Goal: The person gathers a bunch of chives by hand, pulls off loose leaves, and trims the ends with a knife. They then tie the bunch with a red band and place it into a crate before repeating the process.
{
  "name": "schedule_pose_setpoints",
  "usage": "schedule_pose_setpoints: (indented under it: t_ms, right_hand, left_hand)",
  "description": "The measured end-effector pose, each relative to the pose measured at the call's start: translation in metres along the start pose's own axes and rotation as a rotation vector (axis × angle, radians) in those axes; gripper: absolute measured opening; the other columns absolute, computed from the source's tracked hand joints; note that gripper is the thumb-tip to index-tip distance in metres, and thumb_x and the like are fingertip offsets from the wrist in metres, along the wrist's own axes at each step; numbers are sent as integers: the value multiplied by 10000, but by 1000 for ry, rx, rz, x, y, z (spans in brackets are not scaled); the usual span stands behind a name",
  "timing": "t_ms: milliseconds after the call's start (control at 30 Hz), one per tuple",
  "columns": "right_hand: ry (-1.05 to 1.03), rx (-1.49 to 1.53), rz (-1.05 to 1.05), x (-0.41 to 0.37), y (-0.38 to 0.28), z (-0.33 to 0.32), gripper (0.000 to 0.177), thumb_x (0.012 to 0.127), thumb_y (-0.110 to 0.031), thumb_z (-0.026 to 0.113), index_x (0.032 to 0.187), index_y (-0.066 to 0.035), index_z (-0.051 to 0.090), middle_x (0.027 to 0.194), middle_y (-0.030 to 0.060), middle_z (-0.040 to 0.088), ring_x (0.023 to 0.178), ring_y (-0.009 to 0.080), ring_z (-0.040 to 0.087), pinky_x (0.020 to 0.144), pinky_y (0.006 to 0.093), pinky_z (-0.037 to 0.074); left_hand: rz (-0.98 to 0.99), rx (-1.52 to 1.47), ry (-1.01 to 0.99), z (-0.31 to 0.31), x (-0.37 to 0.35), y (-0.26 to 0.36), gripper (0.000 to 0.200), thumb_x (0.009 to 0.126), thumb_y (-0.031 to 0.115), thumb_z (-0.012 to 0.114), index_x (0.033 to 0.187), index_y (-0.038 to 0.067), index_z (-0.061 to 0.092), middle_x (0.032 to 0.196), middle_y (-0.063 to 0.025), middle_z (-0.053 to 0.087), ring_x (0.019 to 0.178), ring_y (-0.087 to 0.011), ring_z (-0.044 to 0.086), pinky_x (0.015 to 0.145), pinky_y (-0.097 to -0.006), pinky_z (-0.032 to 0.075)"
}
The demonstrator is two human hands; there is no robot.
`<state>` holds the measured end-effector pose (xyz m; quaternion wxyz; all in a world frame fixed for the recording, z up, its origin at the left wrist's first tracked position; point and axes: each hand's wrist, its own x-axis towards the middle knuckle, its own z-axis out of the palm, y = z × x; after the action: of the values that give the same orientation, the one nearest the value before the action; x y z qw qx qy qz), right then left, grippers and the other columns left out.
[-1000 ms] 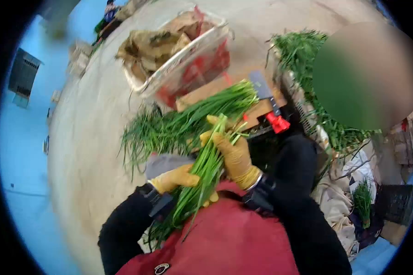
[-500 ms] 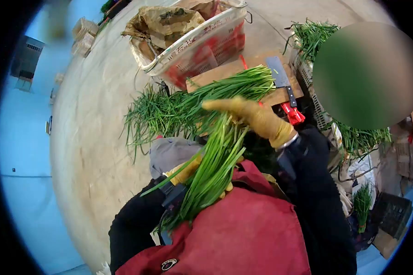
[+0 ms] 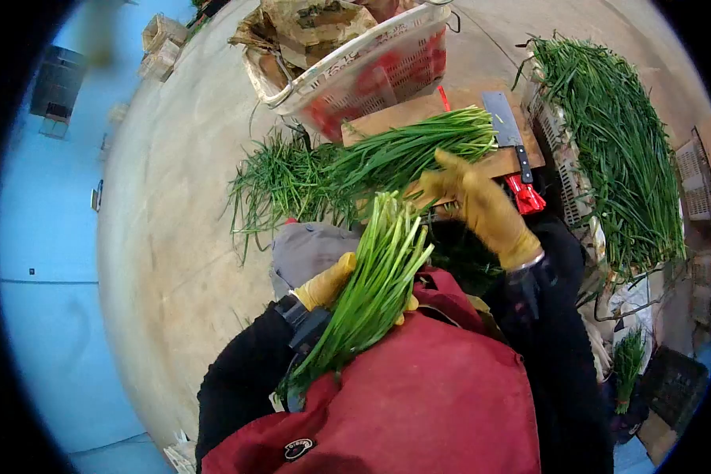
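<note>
A bunch of long green stalks (image 3: 371,292) lies across my lap, its pale ends pointing up and away from me. My left hand (image 3: 328,284), in a yellow glove, is wrapped round the bunch, with fingertips showing on its right side. Just beyond the bunch's pale ends is my right hand (image 3: 486,209), also gloved, fingers apart and holding nothing. Past it a pile of green stalks (image 3: 426,146) rests on a wooden board (image 3: 391,118). A cleaver (image 3: 504,118) with a black handle lies on the board, right of the pile.
Behind the board stands a white and red crate (image 3: 379,71) with brown sacking. At right a basket (image 3: 561,158) is heaped with long green leaves. Red strips (image 3: 528,193) lie below the cleaver handle. A tied green bundle (image 3: 628,367) stands at lower right, near a dark crate (image 3: 674,387).
My right hand has drawn back slightly to the right from over the stalks and its fingers have spread. The view has shifted, and the full basket at right now shows.
</note>
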<state>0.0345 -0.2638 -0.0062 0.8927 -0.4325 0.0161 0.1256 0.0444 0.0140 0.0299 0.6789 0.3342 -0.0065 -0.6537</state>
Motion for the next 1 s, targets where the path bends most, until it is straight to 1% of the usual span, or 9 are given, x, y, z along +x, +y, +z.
schedule_pose_setpoints:
  t_ms: [233, 433, 500, 567, 700, 833, 867, 967, 1000]
  right_hand:
    - [-164, 253, 87, -17, 35, 70, 774, 834, -405, 714, 1439, -47, 392, 1277, 136, 584, 1116, 207, 595, 936, 356, 500]
    - [161, 276, -118, -4, 39, 67, 339, 922, -132, 598, 1234, -4, 567, 956, 129, 687, 862, 205, 661, 802, 334, 543]
    - [292, 415, -157, 0, 38, 62, 313, 930, -116, 583, 1217, 8, 569, 935, 128, 686, 838, 207, 660, 766, 331, 547]
    - [345, 447, -211, 3, 40, 59, 295, 936, -114, 575, 1205, 6, 574, 920, 129, 685, 811, 207, 659, 726, 330, 546]
    - [389, 501, -362, 10, 34, 52, 270, 941, -106, 571, 1188, 1, 581, 898, 123, 689, 802, 202, 660, 703, 322, 543]
    - [459, 527, -411, 6, 20, 51, 253, 915, -89, 615, 1154, -6, 600, 903, 104, 692, 814, 203, 660, 742, 309, 534]
    - [465, 491, -413, 5, 19, 52, 256, 908, -86, 629, 1152, -9, 603, 925, 95, 691, 831, 194, 656, 759, 300, 528]
    - [452, 321, -479, 4, 28, 44, 289, 890, -73, 663, 1168, -13, 611, 1044, 34, 657, 918, 122, 606, 821, 256, 491]
    - [445, 263, -467, 0, 24, 44, 289, 891, -67, 660, 1171, -13, 614, 1060, 25, 648, 928, 110, 595, 826, 251, 485]
  left_hand:
    - [12, -31, 70, -2, 4, -4, 772, 867, 586, 605, 1381, 30, 455, 1242, -174, 607, 1087, -283, 614, 963, -407, 488]
    - [2, 177, 230, -7, -10, 5, 645, 930, 521, 559, 1368, 52, 489, 1331, -88, 552, 1175, -159, 528, 1029, -327, 409]
    - [-105, 769, 245, 16, -9, 22, 666, 905, 452, 622, 1400, 42, 446, 1359, -66, 515, 1210, -134, 467, 1055, -310, 357]
    - [-78, 597, 138, 27, -16, 16, 756, 845, 371, 710, 1437, 33, 382, 1362, -42, 488, 1224, -128, 426, 1070, -303, 322]
    - [-10, 628, 266, 37, -13, -2, 825, 759, 261, 818, 1423, 46, 377, 1233, -80, 584, 1103, -167, 558, 960, -341, 451]
    - [-3, 884, 440, 35, -14, -16, 581, 816, 119, 745, 1327, 35, 481, 1062, -58, 644, 954, -165, 609, 843, -327, 506]
    - [-158, 758, 548, 38, -20, -13, 467, 830, 79, 717, 1250, 16, 524, 955, -53, 659, 816, -146, 625, 721, -294, 526]
    - [-143, 842, 725, 42, -43, 2, 461, 837, 56, 705, 1255, 7, 517, 881, -64, 652, 721, -128, 616, 634, -274, 520]
    - [-57, 781, 744, 40, -52, 1, 293, 825, 95, 702, 1064, 14, 555, 794, -40, 643, 643, -99, 590, 585, -249, 481]
